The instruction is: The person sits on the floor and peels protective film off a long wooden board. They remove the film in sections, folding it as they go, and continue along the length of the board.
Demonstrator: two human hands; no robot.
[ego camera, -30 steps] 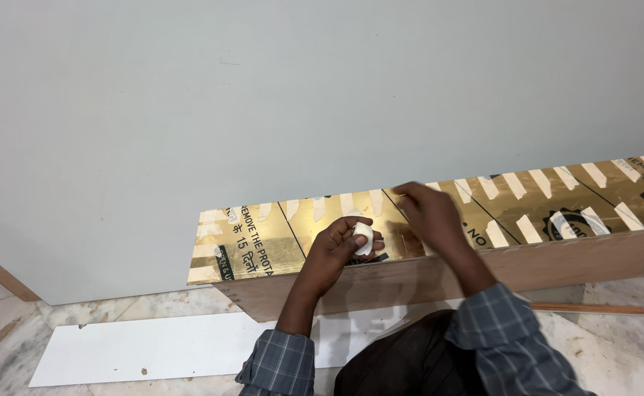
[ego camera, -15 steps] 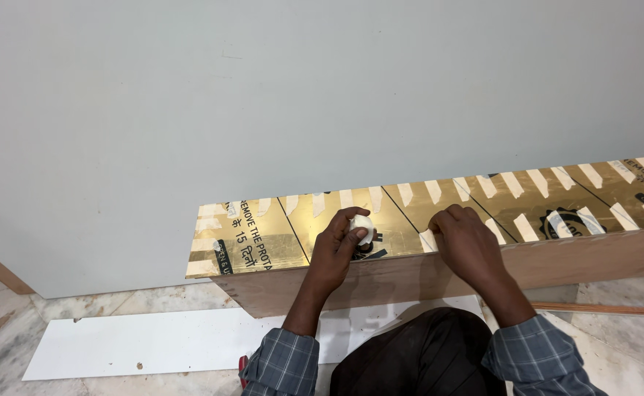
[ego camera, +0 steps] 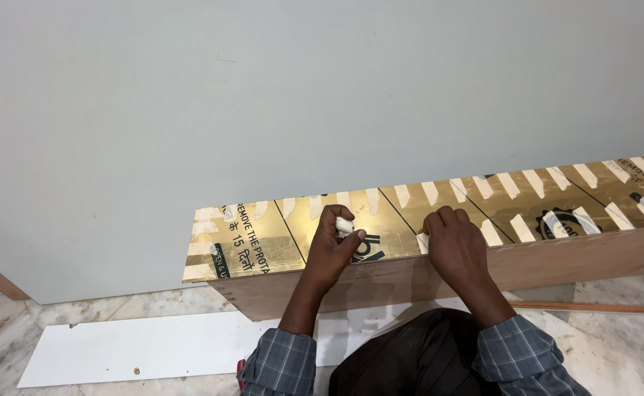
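Note:
A long wooden box stands against the wall, its top covered by shiny gold sheets with black print. Many short strips of masking tape line the sheets' edges. My left hand rests on the gold top and is closed around a small white roll of tape. My right hand presses palm down at the front edge, fingers curled over a tape strip where two sheets meet.
A pale grey wall rises just behind the box. A white board lies on the marble floor under it. A thin wooden strip lies on the floor at right. My dark trousers and plaid sleeves fill the bottom.
My right hand has moved right, away from the left hand, along the front edge. The left hand stayed in place with the tape roll.

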